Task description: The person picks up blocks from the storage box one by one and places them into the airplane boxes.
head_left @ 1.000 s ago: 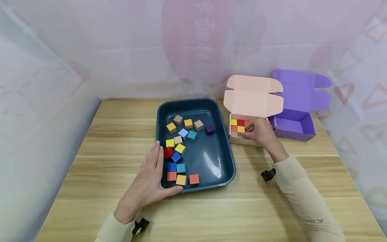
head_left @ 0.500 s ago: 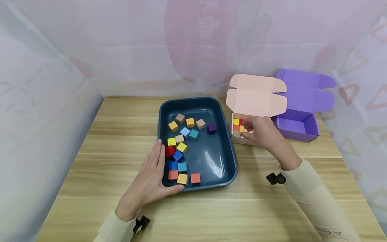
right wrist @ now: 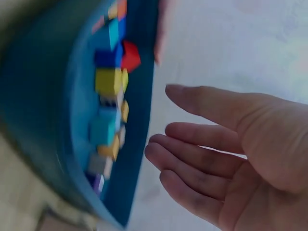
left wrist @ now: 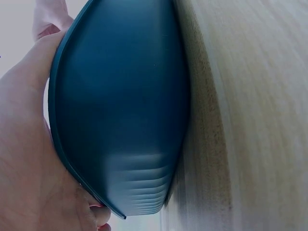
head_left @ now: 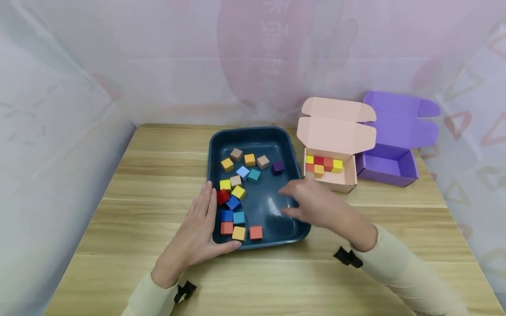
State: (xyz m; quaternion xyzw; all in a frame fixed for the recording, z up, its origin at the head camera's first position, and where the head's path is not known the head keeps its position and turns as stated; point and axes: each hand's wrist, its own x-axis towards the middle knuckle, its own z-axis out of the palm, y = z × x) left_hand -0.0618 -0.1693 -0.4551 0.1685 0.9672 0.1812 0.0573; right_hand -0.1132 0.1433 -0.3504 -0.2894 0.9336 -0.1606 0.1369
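A dark blue tray [head_left: 262, 202] holds several coloured cubes, mostly along its left side. My left hand [head_left: 191, 235] rests against the tray's left rim with straight fingers, its thumb over the near edge. In the left wrist view, that hand lies along the outside of the tray wall [left wrist: 120, 96]. My right hand [head_left: 320, 204] hovers over the tray's right rim, fingers and thumb apart and holding nothing. The right wrist view shows its palm and spread fingers [right wrist: 197, 166] beside the tray. A pink box [head_left: 339, 176] with its lid raised contains several cubes, including a red cube [head_left: 318, 160].
A purple box [head_left: 383, 166], lid up, stands right of the pink one and shows no cubes inside. A purple cube [head_left: 277, 167] sits alone at the tray's right. Behind the wooden table [head_left: 134, 175] hangs a printed cloth [head_left: 170, 74].
My right hand has left the pink box and moved left and nearer, over the tray. A yellow cube now shows at the right end of the box's back row. The left hand stays put.
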